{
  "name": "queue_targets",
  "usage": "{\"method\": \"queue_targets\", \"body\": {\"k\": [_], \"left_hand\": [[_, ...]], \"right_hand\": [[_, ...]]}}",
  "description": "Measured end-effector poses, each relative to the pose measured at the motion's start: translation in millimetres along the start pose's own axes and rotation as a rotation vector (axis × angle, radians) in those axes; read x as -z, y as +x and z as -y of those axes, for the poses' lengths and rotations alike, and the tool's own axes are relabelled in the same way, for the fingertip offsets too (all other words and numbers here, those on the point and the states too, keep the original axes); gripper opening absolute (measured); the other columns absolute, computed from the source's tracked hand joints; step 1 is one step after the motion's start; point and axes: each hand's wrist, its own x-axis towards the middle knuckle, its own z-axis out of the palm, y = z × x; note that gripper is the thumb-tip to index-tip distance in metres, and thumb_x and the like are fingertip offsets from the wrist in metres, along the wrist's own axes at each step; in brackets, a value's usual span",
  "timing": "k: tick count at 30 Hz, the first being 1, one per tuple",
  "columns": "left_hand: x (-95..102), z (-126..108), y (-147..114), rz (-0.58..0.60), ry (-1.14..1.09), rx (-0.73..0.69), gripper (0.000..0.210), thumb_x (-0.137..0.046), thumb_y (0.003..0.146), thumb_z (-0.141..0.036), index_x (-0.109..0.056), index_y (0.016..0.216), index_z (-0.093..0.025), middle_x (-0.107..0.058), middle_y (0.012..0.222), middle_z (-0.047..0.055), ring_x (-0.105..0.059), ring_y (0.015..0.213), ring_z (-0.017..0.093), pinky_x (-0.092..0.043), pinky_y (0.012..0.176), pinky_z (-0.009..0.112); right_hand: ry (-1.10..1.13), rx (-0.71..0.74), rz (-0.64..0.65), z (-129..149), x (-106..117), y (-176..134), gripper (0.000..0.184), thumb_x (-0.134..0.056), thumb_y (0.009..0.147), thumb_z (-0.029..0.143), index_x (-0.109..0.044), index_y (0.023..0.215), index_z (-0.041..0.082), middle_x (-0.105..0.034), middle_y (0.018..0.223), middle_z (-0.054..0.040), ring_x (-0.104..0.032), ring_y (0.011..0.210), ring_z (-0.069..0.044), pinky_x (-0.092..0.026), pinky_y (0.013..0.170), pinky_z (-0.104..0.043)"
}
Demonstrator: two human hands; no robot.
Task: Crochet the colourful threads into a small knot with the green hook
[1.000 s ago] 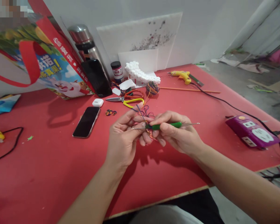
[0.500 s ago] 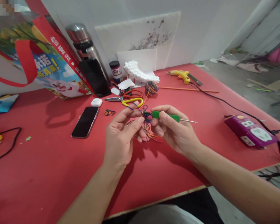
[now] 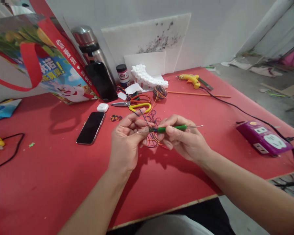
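My right hand [image 3: 183,137] grips a double-ended crochet hook [image 3: 178,128] by its green handle. One thin metal end points right; the other runs left through a small piece of multicolored crochet [image 3: 152,129]. My left hand [image 3: 127,138] pinches that dark crochet piece between thumb and fingers, and a blue strand passes over its raised index finger. Loose orange and purple yarn [image 3: 153,142] hangs below and behind the fingers. Past my hands sits a ball of multicolored yarn [image 3: 160,93]. Yellow- and red-handled scissors [image 3: 139,107] lie just beyond my left fingertips.
On the red table [image 3: 75,189] lie a phone [image 3: 91,128], a white earbud case [image 3: 102,107] and a small crocheted bit [image 3: 116,118]. Behind stand another phone [image 3: 101,81], a steel flask [image 3: 84,36] and a printed bag [image 3: 63,75]. At right are a glue gun [image 3: 189,80] and a purple power strip [image 3: 264,138].
The hook has slid left and tilted, its left tip now showing across my left thumb. My right hand has shifted slightly lower; the left keeps its pinch.
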Motion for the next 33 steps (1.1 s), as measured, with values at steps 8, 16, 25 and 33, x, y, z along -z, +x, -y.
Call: {"method": "queue_targets", "body": {"k": [8,16,25,33], "left_hand": [[-4.3,2.3,-4.8,-0.009,-0.035,0.015,0.045,-0.098,0.055,-0.008,-0.083,0.096,-0.020,-0.071,0.070,-0.004,-0.055,0.051,0.005,-0.040,0.042,0.012],[-1.6,-0.9,-3.6,-0.032,-0.042,0.005,0.044,-0.097,0.056,-0.008,-0.085,0.097,-0.020,-0.068,0.067,-0.004,-0.051,0.051,0.003,-0.035,0.042,0.010],[-3.1,0.2,-3.5,-0.022,-0.038,0.007,0.046,-0.096,0.056,-0.006,-0.088,0.099,-0.021,-0.069,0.068,-0.004,-0.055,0.054,0.002,-0.041,0.047,0.007],[0.2,9.8,-5.7,-0.045,0.057,-0.171,0.026,-0.091,0.063,-0.008,-0.090,0.081,-0.027,-0.078,0.074,0.000,-0.065,0.064,0.006,-0.053,0.058,0.010]], "right_hand": [[-0.048,0.134,-0.137,0.2,0.8,2.6,0.029,-0.098,0.077,0.041,-0.077,0.083,0.021,-0.079,0.068,-0.0002,-0.060,0.047,-0.010,-0.050,0.048,-0.025],[-0.040,0.067,-0.098,-4.8,-2.9,0.6,0.030,-0.097,0.078,0.042,-0.077,0.083,0.021,-0.077,0.065,-0.0006,-0.061,0.049,-0.011,-0.046,0.046,-0.023],[-0.032,0.084,-0.117,-3.5,-0.9,2.2,0.029,-0.097,0.077,0.041,-0.077,0.081,0.020,-0.076,0.064,-0.0006,-0.059,0.049,-0.010,-0.045,0.046,-0.022],[0.009,0.108,0.012,-4.4,2.8,1.5,0.021,-0.096,0.082,0.035,-0.082,0.083,0.020,-0.078,0.066,-0.0010,-0.060,0.048,-0.009,-0.046,0.043,-0.019]]}}
